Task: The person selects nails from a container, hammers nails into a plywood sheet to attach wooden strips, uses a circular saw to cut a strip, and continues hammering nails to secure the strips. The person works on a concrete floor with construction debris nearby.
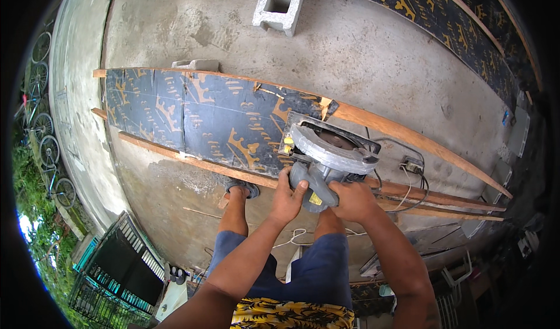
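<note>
A grey circular saw rests on the right end of a dark printed plywood panel, its round blade guard facing away from me. My left hand is closed around the saw's grey handle, the thumb lying along it. My right hand is wrapped over the motor side of the saw, its fingertips partly hidden. Under the panel, long wooden battens run out to the right. The panel's far edge is splintered next to the saw, and the blade is mostly hidden by the guard.
An outlet box with looped cords lies among the battens at right. A hollow concrete block stands on the concrete floor beyond the panel; another block sits at its far edge. More printed boards lie at the back right. My foot is beside the near batten.
</note>
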Demonstrator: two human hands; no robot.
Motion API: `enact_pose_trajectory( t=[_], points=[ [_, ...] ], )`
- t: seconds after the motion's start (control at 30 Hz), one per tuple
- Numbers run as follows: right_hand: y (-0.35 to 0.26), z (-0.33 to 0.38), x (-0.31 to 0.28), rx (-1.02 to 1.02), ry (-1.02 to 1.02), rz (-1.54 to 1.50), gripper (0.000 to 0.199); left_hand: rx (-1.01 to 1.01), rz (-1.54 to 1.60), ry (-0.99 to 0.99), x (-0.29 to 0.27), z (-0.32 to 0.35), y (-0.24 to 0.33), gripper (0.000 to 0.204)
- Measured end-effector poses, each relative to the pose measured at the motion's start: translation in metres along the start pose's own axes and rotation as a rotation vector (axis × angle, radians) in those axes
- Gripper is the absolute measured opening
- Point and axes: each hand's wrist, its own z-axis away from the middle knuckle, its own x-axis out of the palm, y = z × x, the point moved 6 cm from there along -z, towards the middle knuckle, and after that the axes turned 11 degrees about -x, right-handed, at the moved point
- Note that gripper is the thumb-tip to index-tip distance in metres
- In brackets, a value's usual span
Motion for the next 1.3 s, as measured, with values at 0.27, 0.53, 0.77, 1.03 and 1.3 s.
enact_pose_trajectory(
  t=[0.27,0.53,0.77,1.03,1.3],
  points=[
    [-0.007,-0.003,-0.001,0.024,-0.036,0.004,0.041,-0.013,0.013,-0.01,-0.007,0.002,0.006,0.075],
    [-0.015,-0.005,-0.002,0.035,-0.015,0.021,0.04,-0.03,-0.003,-0.025,-0.013,-0.001,0.002,0.079],
    [-0.026,-0.008,-0.008,0.025,-0.006,0.032,0.04,-0.034,-0.001,-0.023,-0.019,-0.003,-0.004,0.077],
    [-0.032,-0.012,-0.008,0.036,-0.046,0.031,0.042,-0.027,-0.015,-0.032,-0.026,-0.002,0.001,0.076],
    [-0.039,-0.016,-0.011,0.06,-0.08,0.033,0.041,-0.042,-0.012,-0.047,-0.033,-0.002,0.006,0.076]
  ],
)
